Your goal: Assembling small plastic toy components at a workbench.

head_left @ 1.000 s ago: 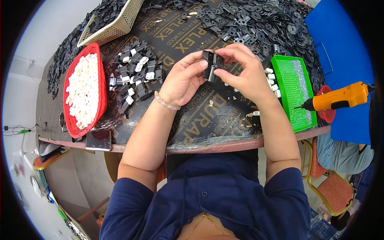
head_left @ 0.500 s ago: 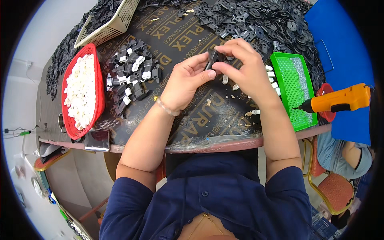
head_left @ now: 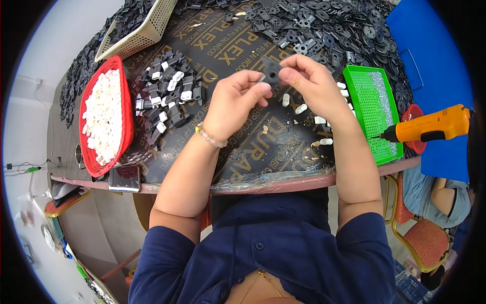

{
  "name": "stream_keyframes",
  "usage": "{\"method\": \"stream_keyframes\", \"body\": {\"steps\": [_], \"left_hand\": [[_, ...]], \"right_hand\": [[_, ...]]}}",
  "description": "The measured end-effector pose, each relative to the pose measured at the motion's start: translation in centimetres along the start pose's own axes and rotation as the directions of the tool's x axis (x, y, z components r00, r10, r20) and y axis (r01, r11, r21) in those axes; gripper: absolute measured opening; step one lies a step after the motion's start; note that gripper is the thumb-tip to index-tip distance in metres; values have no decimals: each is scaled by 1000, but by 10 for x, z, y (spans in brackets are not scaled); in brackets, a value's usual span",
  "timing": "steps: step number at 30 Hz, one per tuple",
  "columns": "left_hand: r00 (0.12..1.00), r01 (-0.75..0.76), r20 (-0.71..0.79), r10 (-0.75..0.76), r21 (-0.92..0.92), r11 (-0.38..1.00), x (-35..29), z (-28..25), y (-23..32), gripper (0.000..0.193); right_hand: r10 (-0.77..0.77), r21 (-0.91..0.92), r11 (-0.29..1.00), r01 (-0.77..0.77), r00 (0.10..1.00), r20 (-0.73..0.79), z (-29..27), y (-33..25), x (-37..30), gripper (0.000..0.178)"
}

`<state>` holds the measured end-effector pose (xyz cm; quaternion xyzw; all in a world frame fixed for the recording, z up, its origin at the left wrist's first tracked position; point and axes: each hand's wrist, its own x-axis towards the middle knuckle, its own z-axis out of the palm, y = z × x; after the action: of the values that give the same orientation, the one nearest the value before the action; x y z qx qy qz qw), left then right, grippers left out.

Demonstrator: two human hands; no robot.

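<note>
Between my two hands, above the middle of the table, is a flat black plastic part [head_left: 272, 71] with a round hole in it. My right hand [head_left: 316, 88] pinches its right edge between thumb and forefinger. My left hand [head_left: 234, 99], with a beaded bracelet on the wrist, has thumb and forefinger closed at the part's lower left edge; its other fingers are curled. Several small white plastic pieces [head_left: 301, 109] lie on the table under and beside my right hand. To the left of my left hand sits a pile of black parts with white pieces [head_left: 174, 93].
A red basket [head_left: 129, 121] of white pieces stands left, near a phone [head_left: 124, 179]. A beige basket [head_left: 147, 36] and heaps of black parts [head_left: 329, 30] fill the far side. Right are a green tray [head_left: 360, 114] with small metal pieces, an orange electric screwdriver [head_left: 430, 125] and a red bowl [head_left: 415, 111].
The black part has been turned so its flat face with the hole shows. My right hand has shifted slightly right and down, uncovering more white pieces.
</note>
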<state>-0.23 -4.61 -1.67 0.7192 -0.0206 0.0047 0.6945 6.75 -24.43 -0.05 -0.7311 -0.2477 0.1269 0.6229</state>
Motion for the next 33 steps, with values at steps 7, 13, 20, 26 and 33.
{"method": "stream_keyframes", "body": {"steps": [7,13,20,26,33], "left_hand": [[994,77,-8,-109,-655,751,11,-23,-19,19],[985,88,-38,-166,-723,685,8,-16,-8,37],[977,0,-164,-134,-634,773,7,-6,-13,41],[983,-94,-181,-13,-571,815,6,4,-11,49],[978,-167,-180,107,-363,917,-1,5,2,59]], "right_hand": [[-58,-831,511,221,973,223,10,16,-9,21],[-45,-280,959,40,999,-12,21,8,-5,10],[73,333,942,-41,994,-84,42,8,-6,22],[181,565,816,-126,983,-42,43,11,-8,24],[137,441,892,-96,989,-61,41,11,-8,29]]}}
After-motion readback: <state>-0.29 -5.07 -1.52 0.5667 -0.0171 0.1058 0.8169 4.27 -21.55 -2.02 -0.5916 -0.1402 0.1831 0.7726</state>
